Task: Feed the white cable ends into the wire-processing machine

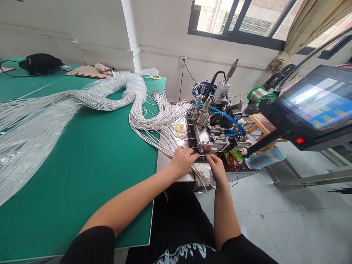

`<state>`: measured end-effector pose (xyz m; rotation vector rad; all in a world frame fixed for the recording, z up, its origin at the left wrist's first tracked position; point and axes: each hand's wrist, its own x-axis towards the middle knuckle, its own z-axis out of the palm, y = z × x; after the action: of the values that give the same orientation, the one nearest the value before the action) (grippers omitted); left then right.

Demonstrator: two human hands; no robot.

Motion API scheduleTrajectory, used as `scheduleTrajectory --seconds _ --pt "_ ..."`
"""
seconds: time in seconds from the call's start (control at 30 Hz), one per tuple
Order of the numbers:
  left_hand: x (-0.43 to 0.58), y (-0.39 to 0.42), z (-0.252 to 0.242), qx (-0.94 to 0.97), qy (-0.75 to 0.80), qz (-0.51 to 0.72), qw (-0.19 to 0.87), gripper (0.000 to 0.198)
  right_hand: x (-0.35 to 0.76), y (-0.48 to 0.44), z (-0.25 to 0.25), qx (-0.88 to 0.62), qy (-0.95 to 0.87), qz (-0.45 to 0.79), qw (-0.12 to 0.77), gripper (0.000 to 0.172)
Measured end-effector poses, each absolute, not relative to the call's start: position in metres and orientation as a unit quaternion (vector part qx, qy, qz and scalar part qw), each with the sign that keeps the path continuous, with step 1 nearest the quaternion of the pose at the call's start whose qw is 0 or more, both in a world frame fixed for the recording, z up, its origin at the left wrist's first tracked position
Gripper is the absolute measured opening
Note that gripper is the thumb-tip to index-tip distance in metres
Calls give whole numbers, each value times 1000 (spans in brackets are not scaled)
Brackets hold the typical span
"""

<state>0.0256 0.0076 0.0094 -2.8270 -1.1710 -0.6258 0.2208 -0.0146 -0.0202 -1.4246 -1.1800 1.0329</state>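
My left hand (182,161) and my right hand (216,168) are close to each other, but not touching, at the near end of the metal machine (202,128). The fingers of my left hand are curled in, and my thumb reaches right, toward one thin wire (202,156). I cannot tell if my left thumb and finger are shut tight on it, because the spot is too small to see well. My right thumb and pointing finger are pinched together on the same thin wire, with almost no gap between them. This wire is in the small space between my two hands, right by the machine. Lots of white wires (141,123) lie to the left and far side of my left hand. They come in a big bend over the green table (110,172), and some loose ends poke out under my hands, on the near side. Clear plastic (41,146) lies along the left of the table. The machine has blue tubes (236,124) on its right side. Red scissors (233,162) are to the right of my right hand, and a big screen (319,102) is farther right.
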Motion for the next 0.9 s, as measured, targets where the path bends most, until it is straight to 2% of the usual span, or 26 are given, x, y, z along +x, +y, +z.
scheduleTrajectory --seconds 0.2,0.47,0.7,0.9 --pt "25 7 7 -897 -370 -239 46 32 222 -14 -22 -587 -491 422 486 38" --pt "26 8 7 -904 -373 -208 19 50 223 -13 -20 -574 -521 405 485 34" --pt "26 9 4 -907 -362 -212 33 45 223 -11 -16 -567 -533 385 497 30" --pt "28 9 1 -905 -357 -226 52 39 223 -8 -19 -576 -522 417 471 32"
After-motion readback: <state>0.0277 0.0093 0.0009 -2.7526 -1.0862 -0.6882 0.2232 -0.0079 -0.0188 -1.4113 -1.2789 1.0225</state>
